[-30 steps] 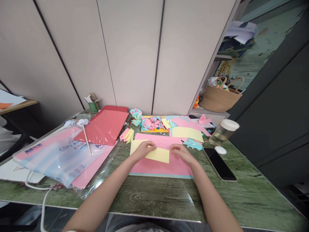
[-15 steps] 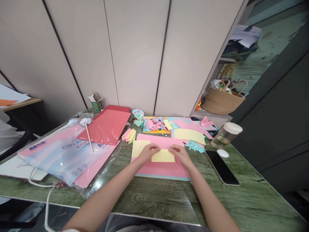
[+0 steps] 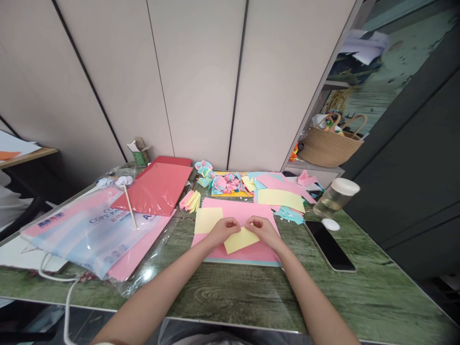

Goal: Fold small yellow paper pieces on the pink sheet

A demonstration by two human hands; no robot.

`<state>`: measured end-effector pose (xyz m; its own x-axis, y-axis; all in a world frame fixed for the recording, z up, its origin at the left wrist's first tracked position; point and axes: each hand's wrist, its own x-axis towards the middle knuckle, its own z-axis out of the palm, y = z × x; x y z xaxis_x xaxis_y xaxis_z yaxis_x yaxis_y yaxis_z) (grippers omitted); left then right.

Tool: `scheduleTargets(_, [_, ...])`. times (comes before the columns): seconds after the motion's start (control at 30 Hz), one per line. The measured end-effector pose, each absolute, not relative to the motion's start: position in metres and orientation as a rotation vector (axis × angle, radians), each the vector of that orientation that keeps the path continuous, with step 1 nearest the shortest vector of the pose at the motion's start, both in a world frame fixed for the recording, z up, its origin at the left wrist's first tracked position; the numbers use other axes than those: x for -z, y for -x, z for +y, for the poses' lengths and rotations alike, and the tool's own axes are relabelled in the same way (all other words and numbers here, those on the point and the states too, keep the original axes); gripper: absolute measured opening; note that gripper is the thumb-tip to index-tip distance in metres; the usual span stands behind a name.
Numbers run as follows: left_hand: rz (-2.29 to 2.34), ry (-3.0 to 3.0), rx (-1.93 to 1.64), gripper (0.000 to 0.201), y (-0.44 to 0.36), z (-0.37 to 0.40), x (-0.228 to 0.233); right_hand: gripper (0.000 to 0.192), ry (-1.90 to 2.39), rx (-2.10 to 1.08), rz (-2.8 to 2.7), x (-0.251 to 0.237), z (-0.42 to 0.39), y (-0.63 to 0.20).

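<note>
Green wood-grain desk (image 3: 230, 292): yellow paper slip (image 3: 240, 239) pinched btwn my left hand (image 3: 223, 230) & right hand (image 3: 262, 228), lifted off pink sheet (image 3: 251, 211) so edges meet.

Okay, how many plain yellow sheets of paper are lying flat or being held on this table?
3: one yellow piece pinched by the left hand and right hand; one yellow square beside the left hand; one yellow rectangle farther back. Others may hide among the scraps.

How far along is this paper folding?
Done: a pile of folded paper flowers sits at the back of the table. In hand: the left hand and right hand pinch a yellow slip over a pink sheet. Left: another yellow piece and more cut paper lie flat, unfolded.
</note>
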<state>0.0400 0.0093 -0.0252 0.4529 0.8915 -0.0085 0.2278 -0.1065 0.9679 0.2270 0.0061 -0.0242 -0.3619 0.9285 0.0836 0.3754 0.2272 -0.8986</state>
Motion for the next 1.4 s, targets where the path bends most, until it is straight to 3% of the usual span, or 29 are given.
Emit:
scheduleTargets(0.7, [0.992, -1.45, -0.862, 0.031, -0.014, 0.022, 0.011, 0.032, 1.295, -0.983, -1.527, 0.008, 0.017, -0.27])
scheduleTargets(1.4, [0.915, -1.557, -0.739, 0.029, -0.025, 0.008, 0.006, 0.029, 1.165, -1.235, -1.806, 0.004, -0.001, -0.234])
